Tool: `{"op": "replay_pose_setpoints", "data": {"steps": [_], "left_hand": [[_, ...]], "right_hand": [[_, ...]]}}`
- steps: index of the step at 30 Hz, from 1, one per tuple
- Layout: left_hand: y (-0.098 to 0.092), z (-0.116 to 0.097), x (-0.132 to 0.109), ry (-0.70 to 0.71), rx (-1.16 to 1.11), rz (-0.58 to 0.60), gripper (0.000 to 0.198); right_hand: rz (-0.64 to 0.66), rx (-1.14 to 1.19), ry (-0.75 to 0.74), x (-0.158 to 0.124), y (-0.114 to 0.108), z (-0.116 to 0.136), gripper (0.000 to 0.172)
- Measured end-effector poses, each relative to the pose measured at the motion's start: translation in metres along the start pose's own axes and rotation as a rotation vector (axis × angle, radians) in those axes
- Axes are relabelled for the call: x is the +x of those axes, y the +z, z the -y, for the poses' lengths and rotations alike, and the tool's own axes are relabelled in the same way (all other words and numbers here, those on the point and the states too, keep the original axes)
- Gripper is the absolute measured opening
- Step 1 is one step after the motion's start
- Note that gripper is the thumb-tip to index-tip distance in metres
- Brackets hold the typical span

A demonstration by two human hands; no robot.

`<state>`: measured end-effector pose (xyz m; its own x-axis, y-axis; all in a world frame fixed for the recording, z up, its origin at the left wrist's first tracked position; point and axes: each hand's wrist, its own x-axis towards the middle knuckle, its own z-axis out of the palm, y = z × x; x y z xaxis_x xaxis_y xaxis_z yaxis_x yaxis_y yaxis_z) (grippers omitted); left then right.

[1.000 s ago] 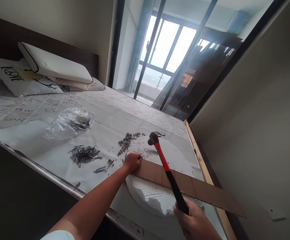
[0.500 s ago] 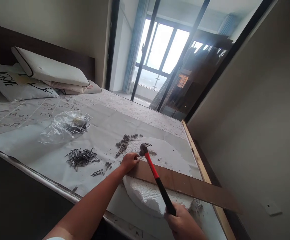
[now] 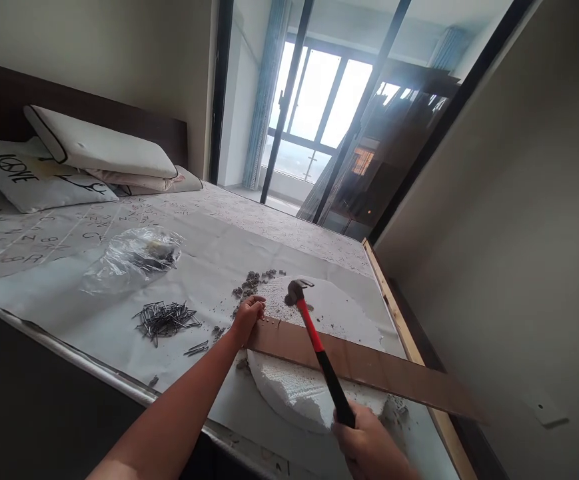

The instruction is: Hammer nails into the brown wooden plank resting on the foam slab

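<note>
My left hand (image 3: 247,319) sits at the near end of a brown wooden board (image 3: 369,368), its fingers curled together, and any small item in them would be hidden. My right hand (image 3: 369,445) is shut on a hammer (image 3: 316,340) with a red and black handle, its steel head (image 3: 295,291) hanging over a white foam disc (image 3: 319,313). The board lies across that disc. A heap of steel nails (image 3: 166,321) lies left of my left hand, with several loose nails (image 3: 198,348) near it. Grey crumbled debris (image 3: 250,284) lies beside the disc.
A clear plastic bag (image 3: 134,260) holding dark contents lies on the pale sheet (image 3: 89,300) covering a letter-printed mattress (image 3: 44,240). Pillows (image 3: 99,150) stand at the far left. A wooden bed rail (image 3: 399,317) runs along the right, beside a wall (image 3: 489,253).
The hammer head has swung left and downward from its position a second ago, then risen slightly. My left hand has shifted left along the board and curled.
</note>
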<state>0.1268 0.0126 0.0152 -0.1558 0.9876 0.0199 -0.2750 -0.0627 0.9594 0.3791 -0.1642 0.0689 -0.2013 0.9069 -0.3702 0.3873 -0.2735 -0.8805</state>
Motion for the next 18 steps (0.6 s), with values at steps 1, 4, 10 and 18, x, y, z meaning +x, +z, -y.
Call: {"op": "replay_pose_setpoints", "data": {"steps": [1,4,10,18], "left_hand": [[0.000,0.001,0.000,-0.004,0.001,0.002,0.020],[0.001,0.003,0.000,-0.016,0.023,0.016,0.019],[-0.007,-0.013,0.000,0.018,-0.020,-0.010,0.023],[-0.094,-0.017,-0.007,0.044,0.898,-0.291,0.020]], "right_hand": [[0.004,-0.031,0.026,0.003,0.004,-0.002,0.015],[-0.007,-0.074,0.050,0.006,0.012,-0.006,0.014],[0.038,0.165,0.062,-0.005,0.018,-0.009,0.016],[0.098,0.576,0.032,0.006,0.052,-0.040,0.030]]}}
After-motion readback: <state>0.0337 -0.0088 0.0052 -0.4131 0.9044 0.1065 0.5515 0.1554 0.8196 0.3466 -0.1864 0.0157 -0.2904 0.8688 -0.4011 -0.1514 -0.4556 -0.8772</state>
